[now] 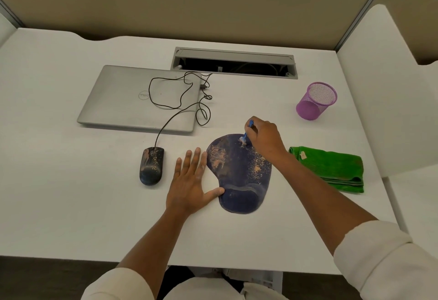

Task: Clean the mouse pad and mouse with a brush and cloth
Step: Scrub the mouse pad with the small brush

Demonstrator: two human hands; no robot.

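Flat beside the mouse pad [239, 174], left hand [192, 181] lies open, steadying it; right hand [264, 137] pinches the brush [245, 135], bristles seemingly touching the pad's far edge. Careless strokes could scatter grit onto the desk [71, 181].

On the desk [71, 205], the mouse pad [239, 176] lies near the front edge between the mouse [151, 165] and the cloth [331, 169], the laptop [137, 100] behind, the pen cup [316, 100] toward the right edge.

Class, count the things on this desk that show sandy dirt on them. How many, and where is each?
2. The mouse pad lies at centre under the brush; the mouse sits to its left, beyond the left hand. Undersides are hidden.
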